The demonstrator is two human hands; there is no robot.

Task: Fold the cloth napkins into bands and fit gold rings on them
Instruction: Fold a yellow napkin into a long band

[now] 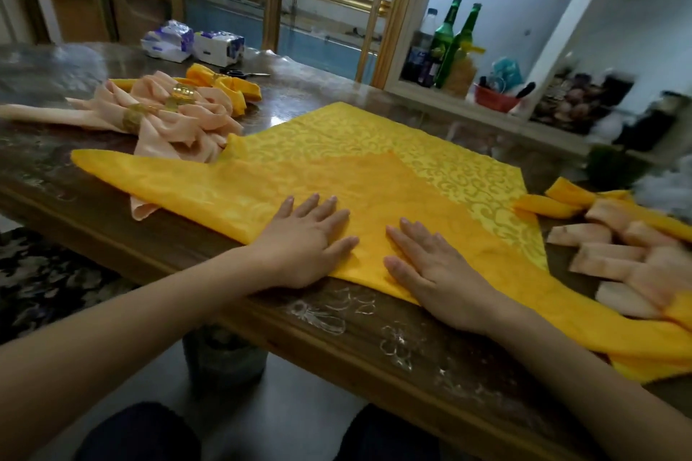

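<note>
- Head view: the yellow napkin (374,176) lies spread on the desk (374,344) in front of me, with its near part folded up over the middle so the plain back shows against the patterned face
- My left hand (310,236) lies flat on the folded layer, fingers straight and gripping nothing; my right hand (430,266) lies flat beside it, also with straight fingers, pressing the cloth near the desk edge
- The cloth looks thin, light and soft with a slight sheen, so I judge it may slide on the glossy top and will crease under a palm but not hold a fold by itself
- For the next fold I would pinch the folded edge towards both ends, not the middle, to keep the band even
- Peach napkins (168,116) with a gold ring (134,118) lie at the far left, and a heap of folded napkins (614,254) sits at the right
</note>
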